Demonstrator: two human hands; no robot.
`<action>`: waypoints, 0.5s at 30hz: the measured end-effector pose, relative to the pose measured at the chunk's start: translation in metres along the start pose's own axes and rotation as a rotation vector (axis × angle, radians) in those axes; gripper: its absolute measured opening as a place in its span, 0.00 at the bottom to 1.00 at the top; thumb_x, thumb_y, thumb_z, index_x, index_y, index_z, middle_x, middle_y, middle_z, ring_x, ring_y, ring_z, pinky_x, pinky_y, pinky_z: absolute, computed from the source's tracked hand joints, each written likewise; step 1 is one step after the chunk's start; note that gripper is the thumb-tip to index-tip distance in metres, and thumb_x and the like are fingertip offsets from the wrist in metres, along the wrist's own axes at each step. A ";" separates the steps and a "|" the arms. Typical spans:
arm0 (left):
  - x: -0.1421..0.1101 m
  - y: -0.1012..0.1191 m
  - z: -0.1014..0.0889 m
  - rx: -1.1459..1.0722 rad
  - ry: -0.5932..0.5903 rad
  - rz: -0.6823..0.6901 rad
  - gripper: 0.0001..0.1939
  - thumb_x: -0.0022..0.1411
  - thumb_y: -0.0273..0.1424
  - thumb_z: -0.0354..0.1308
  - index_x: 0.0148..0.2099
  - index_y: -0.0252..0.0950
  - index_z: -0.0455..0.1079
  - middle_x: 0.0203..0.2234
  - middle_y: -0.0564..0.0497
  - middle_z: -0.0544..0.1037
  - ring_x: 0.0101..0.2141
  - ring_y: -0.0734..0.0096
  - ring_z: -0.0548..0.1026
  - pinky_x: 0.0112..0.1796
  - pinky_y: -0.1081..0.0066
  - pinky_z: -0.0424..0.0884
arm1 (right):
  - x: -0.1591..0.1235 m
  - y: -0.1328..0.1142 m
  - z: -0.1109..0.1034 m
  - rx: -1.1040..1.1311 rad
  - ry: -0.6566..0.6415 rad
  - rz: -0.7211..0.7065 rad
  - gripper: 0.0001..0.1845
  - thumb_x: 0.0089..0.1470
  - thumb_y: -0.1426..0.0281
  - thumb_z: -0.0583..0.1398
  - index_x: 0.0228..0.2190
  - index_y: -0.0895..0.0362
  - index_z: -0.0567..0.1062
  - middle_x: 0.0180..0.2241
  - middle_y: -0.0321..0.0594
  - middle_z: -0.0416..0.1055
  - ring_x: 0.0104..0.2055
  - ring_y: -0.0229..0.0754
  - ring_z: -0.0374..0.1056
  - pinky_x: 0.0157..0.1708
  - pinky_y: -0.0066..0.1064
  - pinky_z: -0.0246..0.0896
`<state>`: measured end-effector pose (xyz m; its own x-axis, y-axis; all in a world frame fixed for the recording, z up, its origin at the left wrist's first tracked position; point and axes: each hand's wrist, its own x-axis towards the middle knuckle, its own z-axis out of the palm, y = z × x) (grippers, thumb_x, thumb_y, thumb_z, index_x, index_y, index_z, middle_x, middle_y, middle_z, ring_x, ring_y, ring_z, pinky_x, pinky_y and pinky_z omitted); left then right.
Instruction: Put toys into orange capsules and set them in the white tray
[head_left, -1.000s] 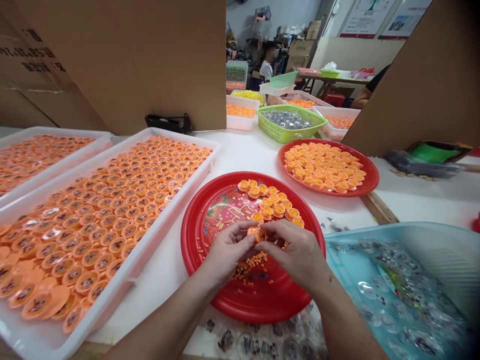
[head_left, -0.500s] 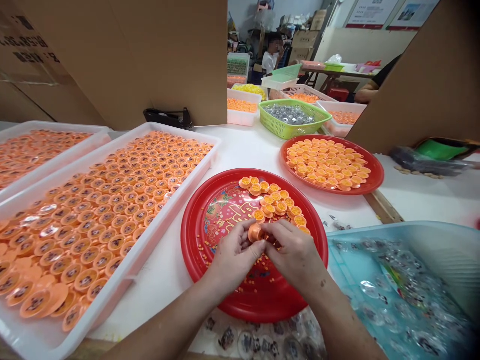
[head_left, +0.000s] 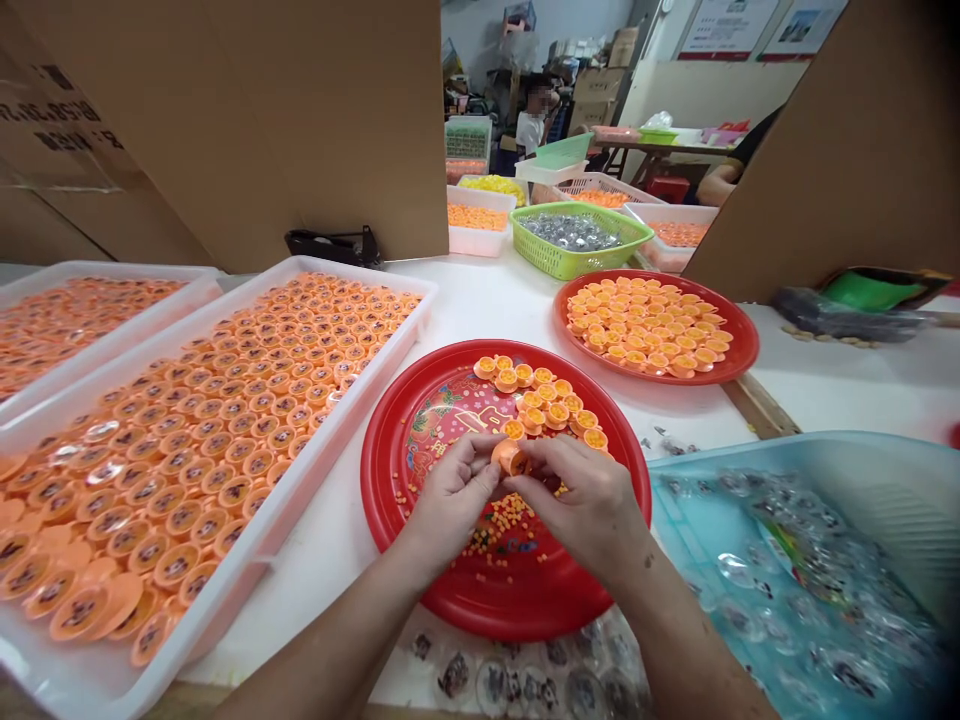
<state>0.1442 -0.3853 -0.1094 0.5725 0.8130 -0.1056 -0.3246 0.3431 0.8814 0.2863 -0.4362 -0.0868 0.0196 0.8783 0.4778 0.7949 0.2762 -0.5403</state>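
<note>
- Clock refs: 12 = away from the person, centered on the near red plate (head_left: 373, 480).
- Left hand (head_left: 450, 500) and right hand (head_left: 585, 505): grip together, both clamped on one orange cap (head_left: 510, 458) from either side.
- Cap: held above the plate, about center, tilted. Inside hidden by fingers.
- Orange beads (head_left: 502, 525): loose on the plate at 6, with strays at 9.
- Orange cups (head_left: 544, 400): clustered on the plate from 12 to 2, some touching.
- Risk: a slip from the grip could drop the cap onto the cups and scatter them.
- Risk: if the cap tips further, anything loose in it could spill. Contents unclear.
- Risk: a wrist or sleeve dragging across the plate could push beads over the rim. No lip would stop them on the table (head_left: 480, 300).
- Risk: left forearm runs close to the white tray (head_left: 337, 430) at 9. A bump could shift its packed rows.
- Risk: clear domes (head_left: 487, 685) lie loose on the table at 6, under the forearms, so easy to nudge.
- Blue tub (head_left: 825, 450) at 4, full of domes (head_left: 780, 590). Reaching across could catch the plate.
</note>
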 end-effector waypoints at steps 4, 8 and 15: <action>-0.001 -0.001 0.004 0.010 0.013 0.069 0.12 0.57 0.34 0.59 0.43 0.35 0.66 0.39 0.49 0.76 0.40 0.70 0.73 0.42 0.71 0.69 | -0.002 -0.002 0.004 -0.045 0.022 0.015 0.06 0.53 0.72 0.58 0.35 0.58 0.73 0.28 0.42 0.71 0.31 0.44 0.68 0.31 0.33 0.63; 0.000 -0.001 0.004 0.031 0.017 0.033 0.15 0.55 0.33 0.62 0.43 0.35 0.65 0.39 0.48 0.75 0.42 0.68 0.73 0.43 0.70 0.67 | -0.001 -0.001 0.012 -0.099 0.049 0.006 0.06 0.54 0.74 0.56 0.34 0.59 0.72 0.27 0.42 0.71 0.29 0.43 0.68 0.30 0.33 0.63; 0.006 -0.002 0.000 0.067 0.126 0.030 0.13 0.51 0.32 0.63 0.39 0.33 0.68 0.32 0.49 0.76 0.33 0.71 0.73 0.37 0.71 0.68 | 0.000 0.016 0.008 0.088 -0.063 0.070 0.17 0.52 0.64 0.60 0.43 0.57 0.71 0.35 0.44 0.72 0.33 0.44 0.69 0.30 0.33 0.67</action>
<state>0.1485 -0.3816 -0.1116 0.4634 0.8762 -0.1322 -0.2869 0.2895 0.9132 0.2944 -0.4280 -0.1013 0.0333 0.9186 0.3938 0.7365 0.2438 -0.6310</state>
